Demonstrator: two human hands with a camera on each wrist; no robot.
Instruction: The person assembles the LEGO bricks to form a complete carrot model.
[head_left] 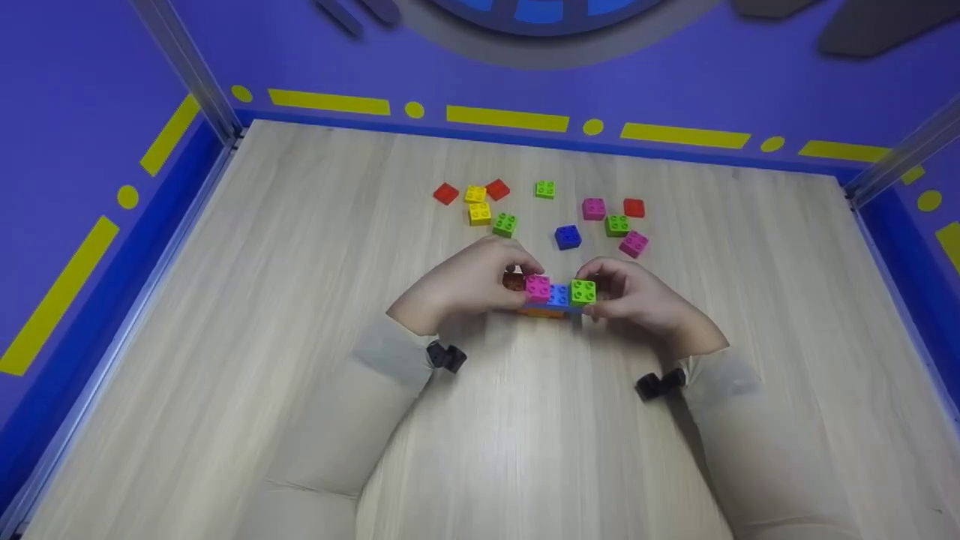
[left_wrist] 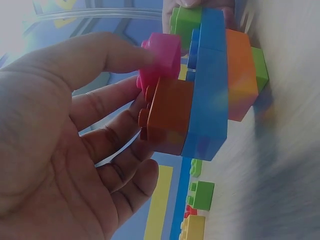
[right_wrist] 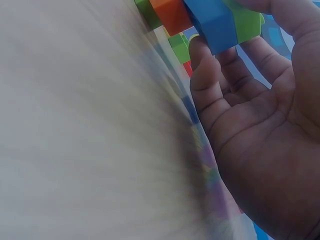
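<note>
A built stack of toy bricks lies between the two hands. Its long blue brick (left_wrist: 207, 95) sits over an orange brick (left_wrist: 240, 75), with a lower green brick (left_wrist: 260, 70) beneath. On top of the blue are a brown brick (left_wrist: 170, 117) at the left end and a lime green brick (head_left: 583, 292) at the right. My left hand (head_left: 480, 277) pinches a pink brick (left_wrist: 162, 57) between thumb and fingers beside the brown one; blue studs show beside it. My right hand (head_left: 637, 296) grips the stack's right end, around the lime green and blue bricks.
Loose bricks lie beyond the hands: a blue brick (head_left: 568, 237), a yellow brick (head_left: 479, 214), a green brick (head_left: 505, 225), a pink brick (head_left: 634, 244), a red brick (head_left: 445, 193) and several others. Blue-purple walls (head_left: 525, 82) enclose the wooden table (head_left: 300, 225).
</note>
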